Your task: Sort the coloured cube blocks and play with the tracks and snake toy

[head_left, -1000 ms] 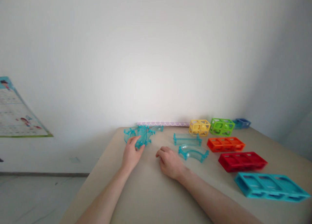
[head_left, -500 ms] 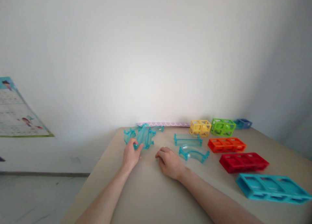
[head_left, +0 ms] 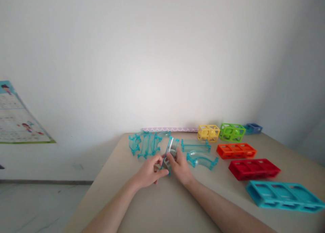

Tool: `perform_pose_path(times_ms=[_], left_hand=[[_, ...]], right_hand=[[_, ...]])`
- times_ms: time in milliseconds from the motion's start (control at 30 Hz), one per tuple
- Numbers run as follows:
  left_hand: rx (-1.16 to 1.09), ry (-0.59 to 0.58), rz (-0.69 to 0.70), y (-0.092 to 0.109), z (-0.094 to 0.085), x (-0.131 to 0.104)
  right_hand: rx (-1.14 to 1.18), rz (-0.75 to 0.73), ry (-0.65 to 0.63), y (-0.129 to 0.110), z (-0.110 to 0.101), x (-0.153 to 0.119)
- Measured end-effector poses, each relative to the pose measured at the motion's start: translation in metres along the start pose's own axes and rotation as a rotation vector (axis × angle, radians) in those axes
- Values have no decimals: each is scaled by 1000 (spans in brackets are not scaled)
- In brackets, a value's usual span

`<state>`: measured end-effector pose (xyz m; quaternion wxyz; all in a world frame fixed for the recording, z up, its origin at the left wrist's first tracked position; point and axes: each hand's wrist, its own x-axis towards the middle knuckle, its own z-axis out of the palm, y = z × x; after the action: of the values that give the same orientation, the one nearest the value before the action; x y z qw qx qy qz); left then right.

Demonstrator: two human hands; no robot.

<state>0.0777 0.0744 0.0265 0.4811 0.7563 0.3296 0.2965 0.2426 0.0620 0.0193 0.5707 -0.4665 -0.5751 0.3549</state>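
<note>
Beige tabletop (head_left: 152,206) against white wall. Left hand (head_left: 148,173) and right hand (head_left: 180,167) together at centre, both clamped on clear teal track piece (head_left: 170,151), tilted up off surface. Pile of teal track pieces (head_left: 145,144) just behind left; curved piece (head_left: 202,158) and straight piece (head_left: 195,145) just right. Orange block (head_left: 236,150), red block (head_left: 254,168), cyan block (head_left: 284,195) further right.

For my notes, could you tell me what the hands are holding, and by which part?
Both hands, left and right, hold one clear track piece by its near end.
</note>
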Motion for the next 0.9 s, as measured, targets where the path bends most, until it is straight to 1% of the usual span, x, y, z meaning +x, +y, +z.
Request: perform_pose_path(times_ms=[33, 67, 100, 133, 167, 200, 233, 267, 300, 333, 400, 433, 500, 567, 633, 733, 900], left_hand=[[54, 0, 15, 0, -1, 0], [127, 49, 41, -1, -4, 1], [215, 153, 77, -1, -7, 3], [308, 303, 113, -3, -12, 5], [403, 477, 139, -5, -18, 7], [480, 644, 146, -8, -25, 9], [543, 783, 133, -12, -33, 10], [604, 891, 108, -17, -42, 12], [666, 968, 69, -22, -51, 12], [719, 1015, 24, -28, -60, 13], [773, 1003, -42, -40, -75, 15], [758, 965, -52, -46, -81, 16], [684, 926, -87, -57, -91, 20], [599, 932, -110, -65, -97, 25], [561, 930, -97, -70, -100, 28], [542, 935, -78, -72, -102, 28], [488, 1028, -84, -71, -101, 25]], right_hand=[[21, 2, 34, 1, 0, 0], [35, 3, 53, 2, -1, 1], [43, 7, 55, 2, -1, 1], [46, 12, 51, 3, -1, 1], [47, 18, 41, 3, -1, 1], [46, 24, 27, 4, -1, 0], [43, 31, 10, 4, -1, 0], [40, 36, -8, 3, 0, -1], [37, 41, -24, 3, 1, -2], [34, 45, -40, 2, 1, -3], [28, 53, -61, 1, 2, -4], [26, 57, -68, 0, 3, -4], [23, 64, -75, -1, 2, -5], [22, 69, -78, -2, 1, -4], [21, 74, -80, -2, 0, -4], [20, 81, -78, -1, -1, -4], [30, 91, -83, 1, 0, -3]])
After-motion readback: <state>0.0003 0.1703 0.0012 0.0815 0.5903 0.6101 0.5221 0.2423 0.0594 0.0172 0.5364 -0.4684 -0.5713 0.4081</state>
